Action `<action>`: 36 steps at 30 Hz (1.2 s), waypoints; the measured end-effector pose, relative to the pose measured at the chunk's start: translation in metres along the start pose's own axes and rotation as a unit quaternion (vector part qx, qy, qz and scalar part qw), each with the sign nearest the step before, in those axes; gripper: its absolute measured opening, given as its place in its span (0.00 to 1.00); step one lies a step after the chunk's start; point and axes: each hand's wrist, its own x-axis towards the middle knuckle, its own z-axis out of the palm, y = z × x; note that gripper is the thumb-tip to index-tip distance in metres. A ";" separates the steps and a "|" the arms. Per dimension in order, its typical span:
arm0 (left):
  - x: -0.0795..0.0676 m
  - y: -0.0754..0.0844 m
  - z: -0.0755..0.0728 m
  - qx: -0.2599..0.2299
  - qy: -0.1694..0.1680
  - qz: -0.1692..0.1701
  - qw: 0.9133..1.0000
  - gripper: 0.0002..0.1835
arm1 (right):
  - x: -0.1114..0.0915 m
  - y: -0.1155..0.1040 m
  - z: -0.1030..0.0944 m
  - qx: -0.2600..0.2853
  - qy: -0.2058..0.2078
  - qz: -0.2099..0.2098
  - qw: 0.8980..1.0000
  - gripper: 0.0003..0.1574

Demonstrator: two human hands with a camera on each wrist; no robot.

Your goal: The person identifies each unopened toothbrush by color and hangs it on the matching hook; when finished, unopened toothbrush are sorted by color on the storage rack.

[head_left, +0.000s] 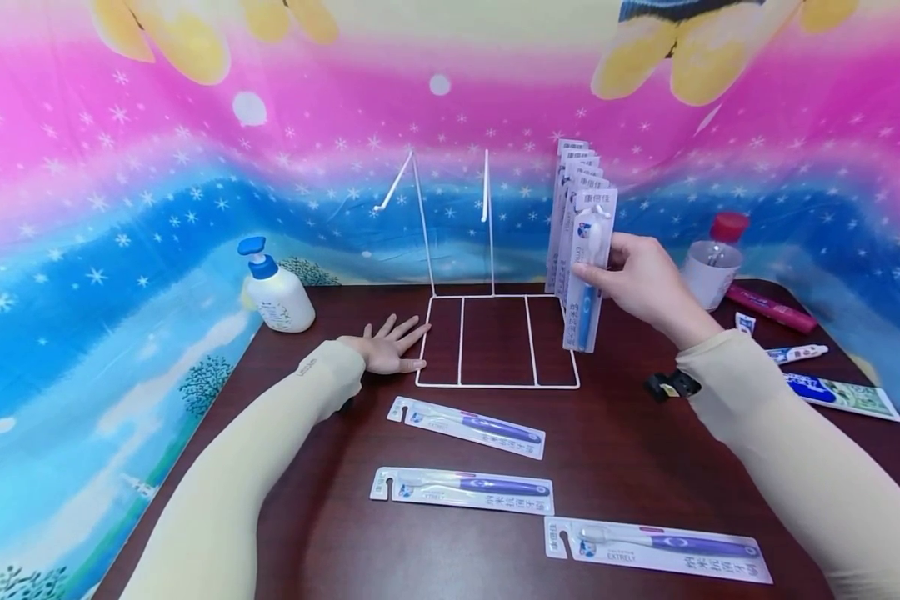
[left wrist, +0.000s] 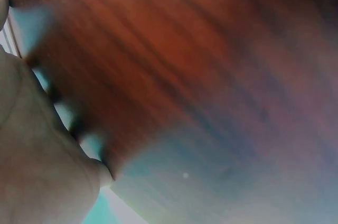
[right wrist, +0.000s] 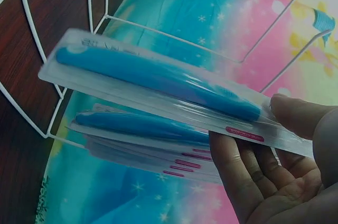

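A white wire rack (head_left: 460,342) stands on the table, with prongs rising at its back. Several packaged toothbrushes (head_left: 572,158) hang in a row on its right side. My right hand (head_left: 645,279) pinches the frontmost pack, a blue-handled toothbrush (head_left: 587,312), between thumb and fingers. In the right wrist view that toothbrush (right wrist: 158,81) lies across the picture, with other packs (right wrist: 142,129) behind it. Fingers spread, my left hand (head_left: 385,346) rests on the table and touches the rack's left edge. The left wrist view shows part of this hand (left wrist: 42,139) and blurred wood.
Three purple-handled toothbrush packs (head_left: 465,427) lie before the rack. A pump bottle (head_left: 279,296) stands at the left. On the right are a red-capped bottle (head_left: 711,271), a pink tube-like item (head_left: 771,308) and toothpaste tubes (head_left: 843,396). A patterned cloth (head_left: 330,108) hangs behind.
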 end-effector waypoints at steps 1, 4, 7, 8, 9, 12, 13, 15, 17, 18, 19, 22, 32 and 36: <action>-0.001 0.001 -0.001 0.002 0.000 -0.002 1.000 0.44 | 0.003 0.001 0.001 0.002 0.000 0.000 1.000 0.37; -0.002 0.002 -0.001 0.003 0.000 0.001 1.000 0.43 | 0.009 0.001 0.003 -0.005 0.002 -0.002 1.000 0.36; -0.005 0.005 -0.003 0.001 0.000 0.005 1.000 0.43 | 0.011 0.000 0.004 -0.016 0.003 -0.002 1.000 0.36; -0.006 0.006 -0.003 0.001 0.001 0.006 1.000 0.43 | 0.012 0.000 0.004 -0.021 0.003 -0.002 1.000 0.36; -0.007 0.007 -0.003 0.003 0.000 0.005 1.000 0.43 | 0.012 0.000 0.005 -0.023 0.002 -0.001 1.000 0.36; -0.009 0.010 -0.006 0.011 0.000 0.000 1.000 0.42 | 0.013 0.001 0.005 -0.026 -0.001 -0.002 1.000 0.36; -0.009 0.010 -0.006 0.012 0.002 0.001 1.000 0.42 | 0.013 0.002 0.005 -0.026 -0.004 -0.002 1.000 0.36; -0.008 0.009 -0.006 0.015 0.002 0.002 1.000 0.42 | 0.013 0.003 0.004 -0.028 -0.013 0.000 1.000 0.37; -0.008 0.008 -0.006 0.015 0.003 0.003 1.000 0.43 | 0.012 0.005 0.003 -0.040 -0.027 0.007 0.999 0.40; -0.008 0.008 -0.005 0.014 0.004 0.004 1.000 0.43 | 0.012 0.005 0.002 -0.050 -0.036 0.014 0.998 0.41; -0.007 0.007 -0.005 0.014 0.006 0.005 1.000 0.43 | 0.012 0.006 0.000 -0.061 -0.047 0.023 0.997 0.43; -0.007 0.006 -0.004 0.014 0.009 0.003 1.000 0.42 | 0.010 0.008 -0.005 -0.097 -0.084 0.051 0.990 0.47; -0.006 0.005 -0.004 0.010 0.003 0.005 1.000 0.43 | -0.032 0.027 -0.009 -0.179 -0.168 0.057 0.968 0.40; -0.003 0.003 -0.003 0.002 0.001 0.001 1.000 0.43 | -0.058 0.033 -0.006 -0.195 -0.198 0.028 0.960 0.34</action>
